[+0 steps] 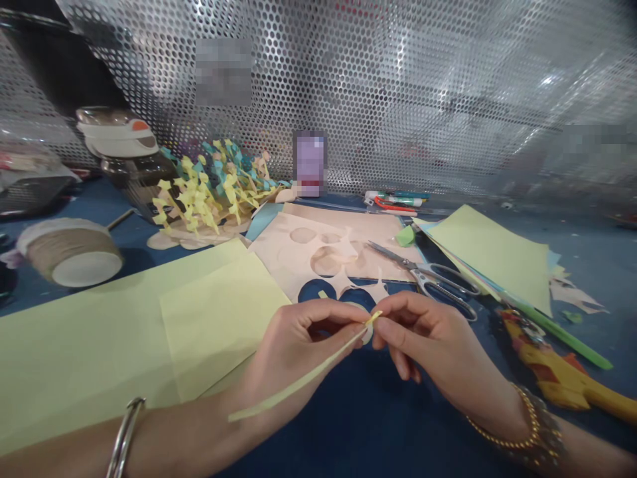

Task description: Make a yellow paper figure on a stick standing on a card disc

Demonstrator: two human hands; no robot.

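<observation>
My left hand (pixel 293 338) is closed, pinching a long narrow yellow paper strip (pixel 293 390) between thumb and fingers. The strip's free tail lies back across the left hand toward the wrist. At the strip's other end, a small folded yellow piece shows between the fingertips, and my right hand (pixel 435 342) pinches it there. A small pale piece hangs just under the fingertips; its kind is hard to make out. Just beyond the hands lie peach paper sheets (pixel 271 242) with round holes cut out. Grey-handled scissors (pixel 415 267) rest partly on these sheets, blades half apart.
Large yellow sheets (pixel 119 332) cover the left side. Behind them stand yellow, blue and peach curled paper pieces (pixel 199 192), a lidded jar (pixel 129 159) and a twine-wrapped roll (pixel 70 252). Rightward are stacked coloured papers (pixel 497 245), a yellow tool (pixel 557 378) and markers (pixel 398 198).
</observation>
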